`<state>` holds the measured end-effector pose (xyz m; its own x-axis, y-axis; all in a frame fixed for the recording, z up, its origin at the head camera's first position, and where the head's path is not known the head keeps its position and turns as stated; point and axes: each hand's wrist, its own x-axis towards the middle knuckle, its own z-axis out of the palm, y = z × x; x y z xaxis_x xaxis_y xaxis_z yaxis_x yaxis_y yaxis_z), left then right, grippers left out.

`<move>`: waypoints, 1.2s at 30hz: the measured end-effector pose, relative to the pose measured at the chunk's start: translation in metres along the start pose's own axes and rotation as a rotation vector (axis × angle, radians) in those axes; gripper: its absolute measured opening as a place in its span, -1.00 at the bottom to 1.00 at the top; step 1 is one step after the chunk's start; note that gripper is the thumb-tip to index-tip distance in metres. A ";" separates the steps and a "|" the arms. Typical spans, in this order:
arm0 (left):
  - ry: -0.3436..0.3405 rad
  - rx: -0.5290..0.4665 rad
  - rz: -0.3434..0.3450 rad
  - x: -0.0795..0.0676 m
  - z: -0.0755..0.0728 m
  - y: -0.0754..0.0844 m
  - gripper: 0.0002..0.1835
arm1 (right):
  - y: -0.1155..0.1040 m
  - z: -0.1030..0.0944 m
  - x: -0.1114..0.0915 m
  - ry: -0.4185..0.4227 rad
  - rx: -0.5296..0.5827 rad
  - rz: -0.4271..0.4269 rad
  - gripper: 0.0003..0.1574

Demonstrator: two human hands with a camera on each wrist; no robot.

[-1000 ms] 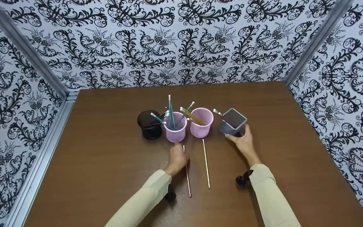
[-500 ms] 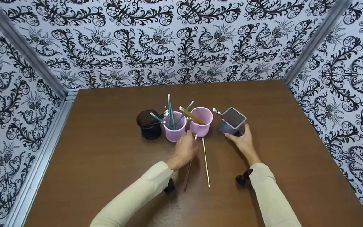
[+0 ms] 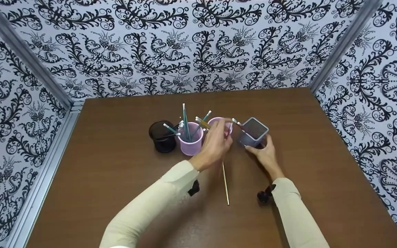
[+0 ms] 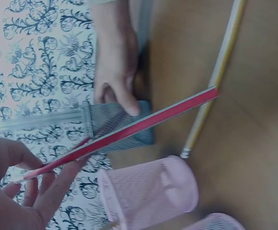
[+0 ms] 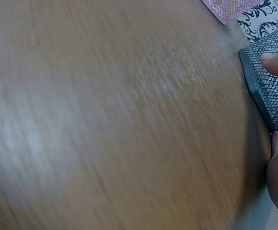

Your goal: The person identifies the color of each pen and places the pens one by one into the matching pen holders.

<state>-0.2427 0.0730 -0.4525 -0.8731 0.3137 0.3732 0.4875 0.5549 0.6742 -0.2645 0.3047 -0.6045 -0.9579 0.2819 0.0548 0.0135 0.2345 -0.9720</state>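
Observation:
My left hand [image 3: 215,144] pinches a red pencil [image 4: 148,124] near its eraser end, raised over the table in front of the right pink mesh pencil cup [image 4: 148,191]. My right hand [image 3: 268,156] holds a square grey mesh pencil cup [image 3: 248,140], its thumb on the near side and fingers around the right. A red pencil [image 3: 238,124] with a white eraser leans out of that cup. A yellow pencil [image 3: 226,187] lies on the table below the left hand, which hides its eraser end in the head view.
Left of the right pink cup stand another pink mesh cup [image 3: 191,148] with several teal pencils and a round black mesh cup [image 3: 164,145]. Yellow pencils [image 3: 202,123] lean in the right pink cup. Patterned walls [image 3: 198,51] enclose the brown table [image 3: 115,193].
My left hand has picked the red pencil up from the table and carried it up and right, toward the square cup. The right hand has stayed on the square cup.

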 end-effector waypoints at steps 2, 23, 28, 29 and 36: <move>0.036 -0.051 0.024 0.007 0.002 0.007 -0.50 | -0.001 0.000 0.000 0.000 -0.018 0.002 0.12; 0.462 -0.398 -0.094 0.044 0.034 0.033 -0.67 | 0.000 -0.001 -0.001 -0.007 0.013 -0.029 0.12; 0.496 -0.372 -0.084 0.042 0.042 0.022 -0.68 | 0.000 0.000 -0.002 -0.009 0.025 -0.019 0.09; 0.495 -0.366 -0.082 0.040 0.043 0.020 -0.68 | 0.000 -0.001 -0.002 -0.013 0.020 -0.015 0.09; 0.467 -0.314 -0.083 0.028 0.057 0.008 -0.79 | -0.001 -0.001 0.000 -0.018 0.026 0.021 0.09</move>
<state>-0.2629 0.1300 -0.4729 -0.8525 -0.1344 0.5051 0.4549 0.2852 0.8436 -0.2638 0.3055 -0.6034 -0.9624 0.2698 0.0307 0.0262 0.2046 -0.9785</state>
